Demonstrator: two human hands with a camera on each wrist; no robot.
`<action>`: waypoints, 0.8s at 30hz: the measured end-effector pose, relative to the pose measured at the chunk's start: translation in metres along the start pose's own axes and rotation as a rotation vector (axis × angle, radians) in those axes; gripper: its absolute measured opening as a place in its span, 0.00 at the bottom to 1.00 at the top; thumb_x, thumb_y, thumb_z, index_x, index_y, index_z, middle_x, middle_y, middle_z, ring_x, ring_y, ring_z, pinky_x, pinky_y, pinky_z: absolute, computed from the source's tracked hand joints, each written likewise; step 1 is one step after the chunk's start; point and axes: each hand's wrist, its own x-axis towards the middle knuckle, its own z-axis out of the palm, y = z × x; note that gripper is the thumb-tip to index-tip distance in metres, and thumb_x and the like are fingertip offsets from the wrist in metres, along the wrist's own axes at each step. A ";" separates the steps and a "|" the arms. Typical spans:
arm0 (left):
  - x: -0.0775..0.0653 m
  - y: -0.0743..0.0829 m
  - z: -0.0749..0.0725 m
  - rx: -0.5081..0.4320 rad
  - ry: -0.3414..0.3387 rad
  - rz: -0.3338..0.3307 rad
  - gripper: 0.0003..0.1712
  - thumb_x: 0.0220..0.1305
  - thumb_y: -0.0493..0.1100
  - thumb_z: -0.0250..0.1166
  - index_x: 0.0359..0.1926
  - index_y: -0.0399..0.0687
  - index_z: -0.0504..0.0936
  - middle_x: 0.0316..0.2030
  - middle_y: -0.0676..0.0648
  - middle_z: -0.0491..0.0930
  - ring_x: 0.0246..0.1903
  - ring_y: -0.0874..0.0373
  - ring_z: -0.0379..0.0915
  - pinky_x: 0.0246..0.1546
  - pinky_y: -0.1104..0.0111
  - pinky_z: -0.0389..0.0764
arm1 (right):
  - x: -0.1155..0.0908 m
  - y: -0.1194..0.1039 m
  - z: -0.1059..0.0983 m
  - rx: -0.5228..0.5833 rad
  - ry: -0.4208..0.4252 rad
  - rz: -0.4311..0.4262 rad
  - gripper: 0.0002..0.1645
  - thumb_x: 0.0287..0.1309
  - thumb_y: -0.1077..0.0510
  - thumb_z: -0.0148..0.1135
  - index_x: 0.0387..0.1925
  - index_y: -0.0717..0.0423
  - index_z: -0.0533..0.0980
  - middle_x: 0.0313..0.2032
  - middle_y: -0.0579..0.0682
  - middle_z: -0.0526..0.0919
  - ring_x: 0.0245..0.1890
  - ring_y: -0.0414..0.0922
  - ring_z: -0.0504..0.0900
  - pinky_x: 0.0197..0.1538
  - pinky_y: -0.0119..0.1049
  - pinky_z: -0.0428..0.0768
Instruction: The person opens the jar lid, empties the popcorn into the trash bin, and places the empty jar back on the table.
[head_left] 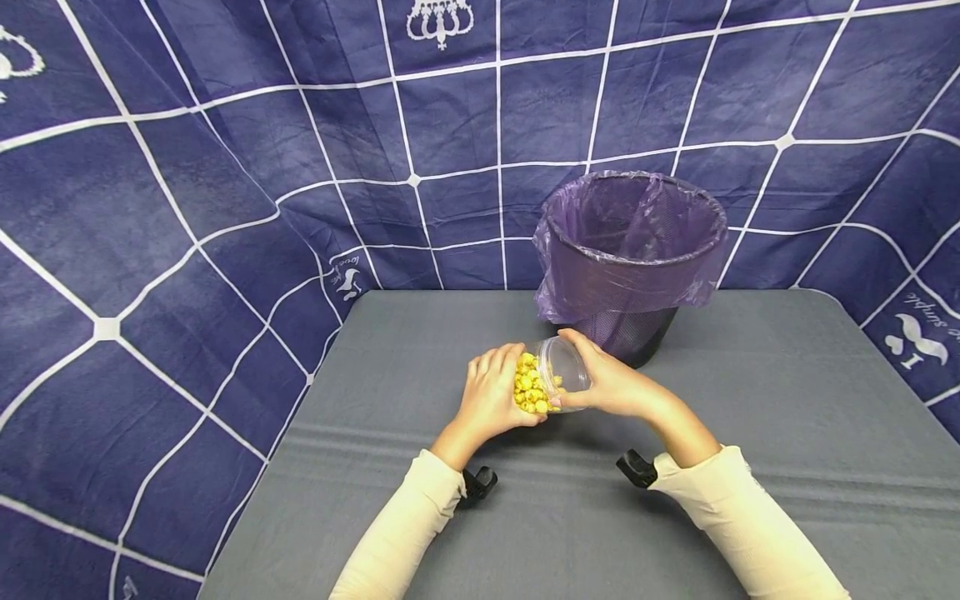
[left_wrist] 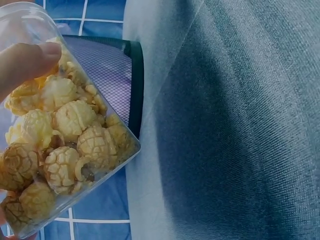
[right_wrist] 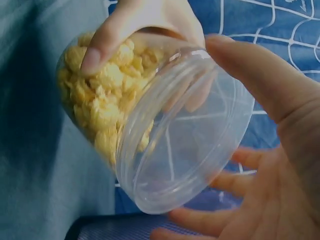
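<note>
A clear plastic jar partly filled with yellow popcorn is held tilted on its side above the table, its clear round lid turned to the right. My left hand grips the jar's body near the base, thumb across the popcorn side in the left wrist view. At the other end, my right hand holds the lid's edge. Its thumb lies on the upper rim, and the fingers spread round the opposite side in the right wrist view.
Behind the hands, at the back of the grey table, stands a dark mesh bin with a purple plastic liner folded over its rim. Blue cloth with white lines hangs round the table. Black wrist mounts sit under both forearms.
</note>
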 end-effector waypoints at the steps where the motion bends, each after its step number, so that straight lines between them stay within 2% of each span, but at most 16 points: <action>1: 0.000 0.000 0.000 -0.004 -0.004 0.002 0.60 0.21 0.66 0.73 0.58 0.42 0.63 0.52 0.45 0.67 0.50 0.49 0.63 0.47 0.57 0.62 | -0.001 0.001 -0.001 0.003 -0.019 -0.028 0.57 0.38 0.50 0.72 0.64 0.62 0.48 0.61 0.63 0.56 0.58 0.57 0.60 0.57 0.51 0.60; 4: 0.001 0.000 0.000 -0.006 -0.011 0.007 0.60 0.21 0.66 0.73 0.58 0.43 0.63 0.52 0.44 0.67 0.49 0.49 0.63 0.46 0.57 0.62 | -0.002 0.004 -0.003 -0.003 -0.065 -0.088 0.59 0.36 0.55 0.73 0.65 0.59 0.47 0.64 0.60 0.51 0.62 0.56 0.55 0.59 0.51 0.57; 6: 0.001 -0.001 0.000 -0.001 -0.014 0.009 0.60 0.22 0.66 0.73 0.58 0.43 0.62 0.52 0.44 0.67 0.50 0.49 0.63 0.47 0.57 0.62 | -0.004 0.005 -0.004 -0.018 -0.090 -0.110 0.61 0.36 0.57 0.73 0.66 0.58 0.44 0.66 0.59 0.46 0.64 0.57 0.47 0.61 0.52 0.52; 9: 0.002 -0.001 0.001 -0.001 -0.011 0.009 0.60 0.21 0.66 0.73 0.58 0.42 0.63 0.52 0.44 0.68 0.49 0.49 0.63 0.46 0.57 0.62 | -0.005 0.004 -0.003 -0.043 -0.084 -0.101 0.63 0.38 0.54 0.72 0.68 0.57 0.40 0.68 0.59 0.40 0.66 0.57 0.40 0.62 0.52 0.46; 12: 0.002 -0.001 0.001 -0.002 -0.004 0.005 0.60 0.22 0.66 0.72 0.58 0.42 0.63 0.51 0.44 0.68 0.49 0.48 0.64 0.47 0.57 0.63 | -0.003 0.002 0.000 -0.064 -0.006 -0.041 0.62 0.44 0.46 0.68 0.68 0.60 0.38 0.67 0.61 0.41 0.66 0.55 0.41 0.63 0.51 0.47; 15: 0.003 0.000 0.001 0.002 0.001 0.001 0.60 0.22 0.67 0.72 0.58 0.41 0.63 0.51 0.44 0.69 0.48 0.48 0.64 0.47 0.57 0.63 | -0.001 -0.001 0.003 -0.074 0.063 0.087 0.57 0.51 0.39 0.59 0.67 0.66 0.40 0.66 0.65 0.45 0.65 0.57 0.46 0.61 0.52 0.51; 19: 0.003 0.001 0.001 0.007 -0.011 -0.005 0.60 0.22 0.66 0.72 0.58 0.42 0.63 0.52 0.44 0.68 0.49 0.49 0.63 0.47 0.57 0.62 | 0.002 -0.005 0.005 -0.087 0.057 0.256 0.57 0.54 0.33 0.49 0.64 0.74 0.42 0.62 0.71 0.50 0.62 0.62 0.52 0.59 0.54 0.54; 21: 0.003 0.002 0.001 0.013 -0.017 -0.005 0.60 0.22 0.66 0.72 0.59 0.42 0.63 0.52 0.45 0.67 0.50 0.50 0.63 0.48 0.57 0.62 | 0.003 -0.007 0.005 -0.099 0.044 0.297 0.57 0.54 0.32 0.47 0.63 0.75 0.43 0.60 0.74 0.53 0.60 0.64 0.55 0.58 0.55 0.56; 24: 0.002 0.002 0.001 0.016 -0.020 -0.004 0.60 0.22 0.66 0.72 0.59 0.42 0.63 0.52 0.44 0.67 0.50 0.49 0.63 0.47 0.56 0.62 | 0.004 -0.009 0.006 -0.123 0.043 0.300 0.56 0.53 0.32 0.49 0.63 0.74 0.47 0.58 0.74 0.58 0.58 0.64 0.60 0.56 0.56 0.60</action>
